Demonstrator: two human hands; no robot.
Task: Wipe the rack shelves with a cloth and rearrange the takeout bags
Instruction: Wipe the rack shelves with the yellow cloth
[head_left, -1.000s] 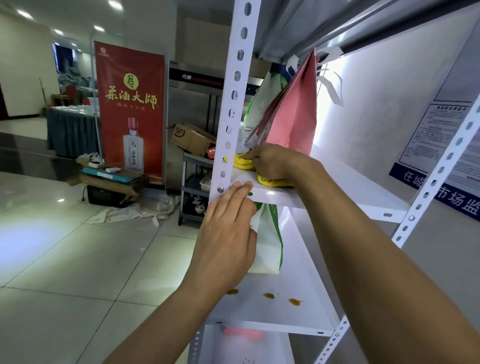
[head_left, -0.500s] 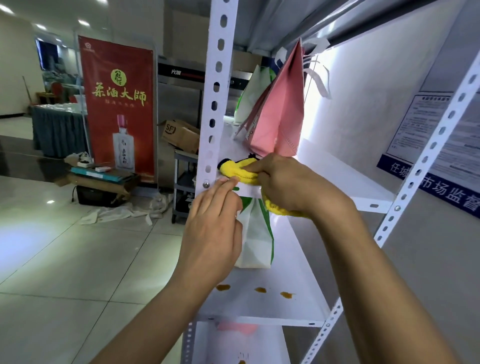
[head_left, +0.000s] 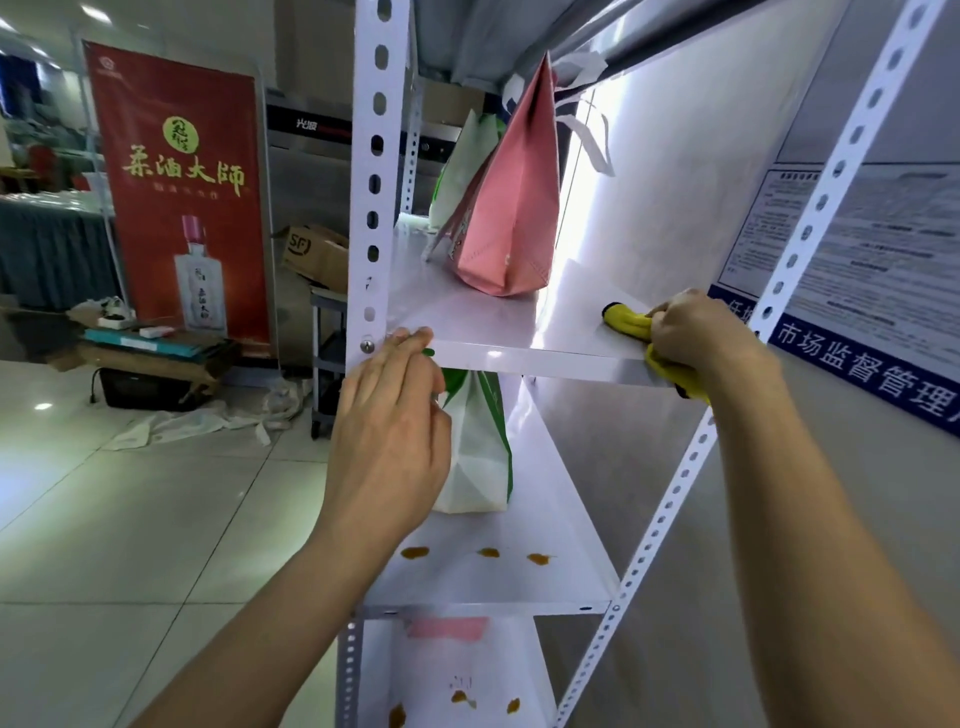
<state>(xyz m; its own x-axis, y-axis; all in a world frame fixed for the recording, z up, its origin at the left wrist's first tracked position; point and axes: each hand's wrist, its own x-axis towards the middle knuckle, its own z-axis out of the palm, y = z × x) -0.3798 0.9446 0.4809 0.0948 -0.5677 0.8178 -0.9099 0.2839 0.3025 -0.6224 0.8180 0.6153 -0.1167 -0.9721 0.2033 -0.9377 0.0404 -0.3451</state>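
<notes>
A white metal rack stands in front of me. My right hand (head_left: 696, 338) grips a yellow cloth (head_left: 626, 322) at the right front corner of the upper shelf (head_left: 493, 322). My left hand (head_left: 389, 431) rests with straight fingers on that shelf's front left edge, beside the perforated post (head_left: 376, 182). On the upper shelf a pink takeout bag (head_left: 511, 208) stands upright, with a white and green bag (head_left: 462, 161) behind it. Another white and green bag (head_left: 478, 457) stands on the shelf below (head_left: 519, 577), partly hidden by my left hand. Brown stains (head_left: 488, 553) dot that shelf's front.
A lower shelf (head_left: 467, 691) also shows brown spots and a pink patch. A wall with a printed notice (head_left: 872, 249) sits right of the rack. Left lie tiled floor, a red banner (head_left: 182, 197), a cardboard box (head_left: 311, 249), a small cart and crumpled cloth on the floor.
My right hand slid the yellow cloth from the upper shelf's front left, near the post, across to its right front corner. My left hand stayed on the front edge.
</notes>
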